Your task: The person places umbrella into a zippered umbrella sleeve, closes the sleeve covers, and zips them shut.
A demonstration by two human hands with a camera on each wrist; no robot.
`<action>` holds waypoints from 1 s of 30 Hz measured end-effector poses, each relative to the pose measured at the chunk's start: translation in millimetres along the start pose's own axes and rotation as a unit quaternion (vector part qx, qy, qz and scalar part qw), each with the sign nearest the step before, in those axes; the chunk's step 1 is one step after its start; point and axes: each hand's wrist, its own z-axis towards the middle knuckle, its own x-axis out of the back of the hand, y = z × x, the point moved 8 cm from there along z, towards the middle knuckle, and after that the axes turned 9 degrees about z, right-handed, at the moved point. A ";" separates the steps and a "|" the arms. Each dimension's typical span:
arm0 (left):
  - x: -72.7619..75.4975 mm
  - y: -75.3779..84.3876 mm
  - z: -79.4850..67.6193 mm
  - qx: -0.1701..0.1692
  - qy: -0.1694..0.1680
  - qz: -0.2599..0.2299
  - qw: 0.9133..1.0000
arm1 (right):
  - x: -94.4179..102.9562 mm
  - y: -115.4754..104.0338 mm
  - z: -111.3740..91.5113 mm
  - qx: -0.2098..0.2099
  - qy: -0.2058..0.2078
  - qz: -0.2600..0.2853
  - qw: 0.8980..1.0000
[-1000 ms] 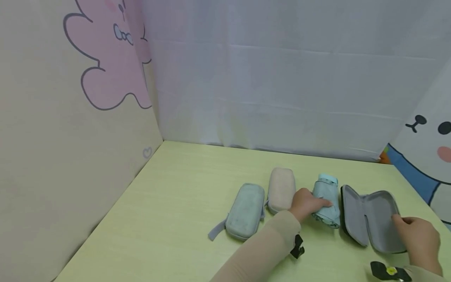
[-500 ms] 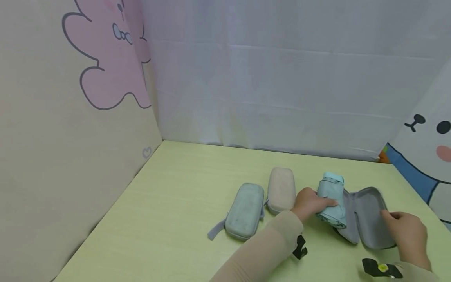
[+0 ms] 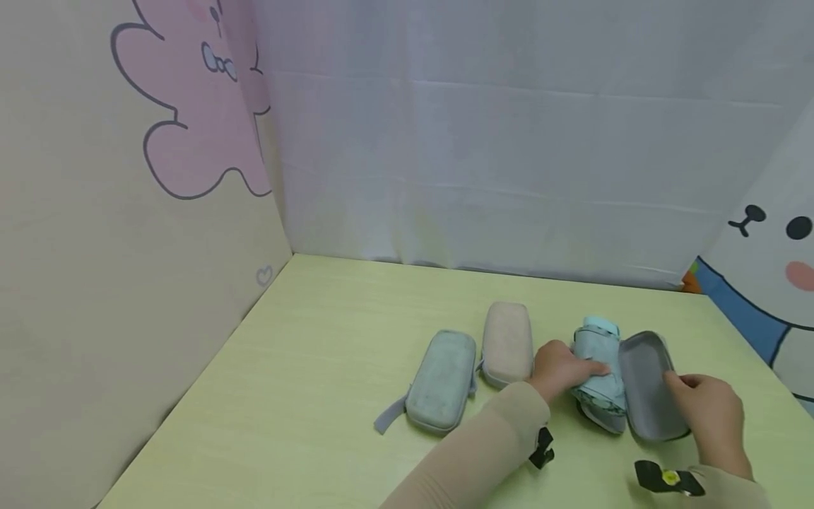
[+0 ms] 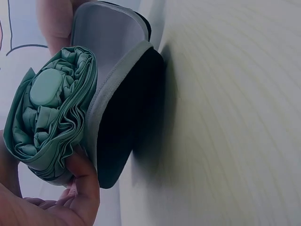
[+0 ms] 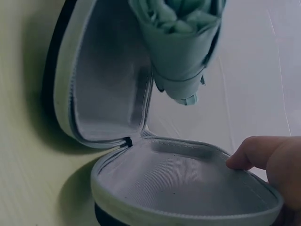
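Note:
My left hand (image 3: 566, 369) grips a folded compact umbrella (image 3: 599, 364), pale teal with a light cap, thumb across its side. In the left wrist view the pleated end of the umbrella (image 4: 51, 108) faces the camera, close over one half of an unzipped zip case (image 4: 127, 113). My right hand (image 3: 709, 410) pinches the rim of the other half of that case (image 3: 651, 389), grey inside. From the right wrist view, the thumb of my right hand (image 5: 263, 160) lies on the rim, and the two halves stand spread at the hinge.
Left of my hands lie two closed zip cases, a grey-green one (image 3: 441, 382) with a grey strap (image 3: 390, 414) and a beige one (image 3: 507, 344). The pale yellow table (image 3: 286, 396) meets a white curtain (image 3: 483, 177) behind and a printed panel (image 3: 191, 127) on the left.
My right hand has drawn the unzipped case leftward, so one half now sits beneath the umbrella. My left hand has shifted slightly right with the umbrella, then lowered it a little.

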 end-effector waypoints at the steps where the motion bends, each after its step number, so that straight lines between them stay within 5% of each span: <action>1: 0.2 0.5 0.3 -0.004 0.003 0.007 1.000 | 0.5 -1.0 -0.2 -0.001 0.004 0.001 1.000; 12: 1.5 -5.2 -2.1 -0.041 0.033 0.058 0.997 | -2.9 -11.9 -10.2 -0.011 0.002 0.012 1.000; 22: -1.2 7.3 -0.3 -0.080 0.051 0.133 0.987 | -2.0 -18.8 -9.9 -0.007 0.011 0.004 1.000; 30: -7.3 10.4 -0.2 -0.076 -0.008 0.088 0.993 | 0.2 -21.9 -9.2 0.007 0.012 -0.003 1.000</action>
